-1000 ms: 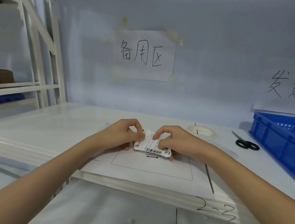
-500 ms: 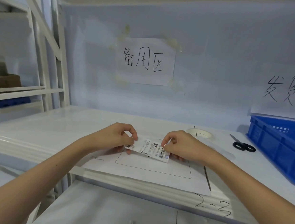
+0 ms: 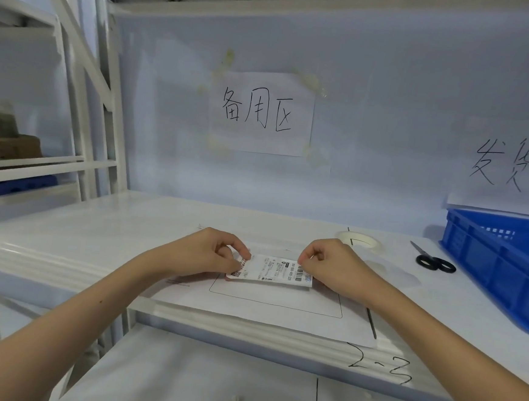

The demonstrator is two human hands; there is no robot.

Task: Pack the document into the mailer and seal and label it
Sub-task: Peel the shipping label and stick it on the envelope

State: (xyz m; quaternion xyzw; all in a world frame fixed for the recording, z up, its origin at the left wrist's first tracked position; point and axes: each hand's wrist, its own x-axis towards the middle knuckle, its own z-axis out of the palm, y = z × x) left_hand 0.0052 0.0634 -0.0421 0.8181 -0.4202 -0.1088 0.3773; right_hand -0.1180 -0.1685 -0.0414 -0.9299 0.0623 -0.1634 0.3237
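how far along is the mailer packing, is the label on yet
Nearly done, it seems. The white mailer lies flat on the shelf with no document showing outside it, so packing looks finished; whether it is sealed cannot be told. In hand: the left hand and right hand pinch the ends of the shipping label over the mailer. Left: pressing the label down flat.
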